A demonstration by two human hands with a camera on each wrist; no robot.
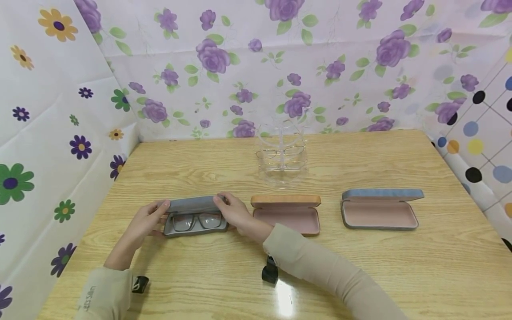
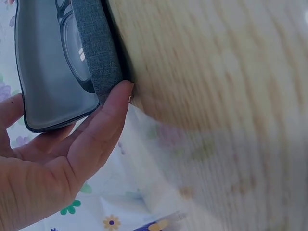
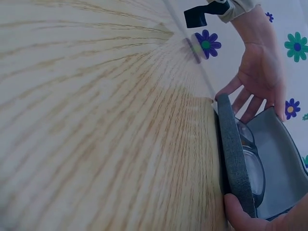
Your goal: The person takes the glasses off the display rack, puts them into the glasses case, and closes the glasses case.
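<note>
Left hand point(image 1: 146, 220) and right hand point(image 1: 238, 214) are gripping the gray eyeglass case point(image 1: 196, 231), glasses point(image 1: 196, 216) inside, probably closing it; the lid point(image 1: 192, 204) is needing a gentle push.

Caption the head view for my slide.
Left hand and right hand hold an open gray case with glasses inside, near an open orange case and open blue case.

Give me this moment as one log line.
left hand: grips gray case, left end | right hand: grips right end | case: open | glasses: inside
</note>
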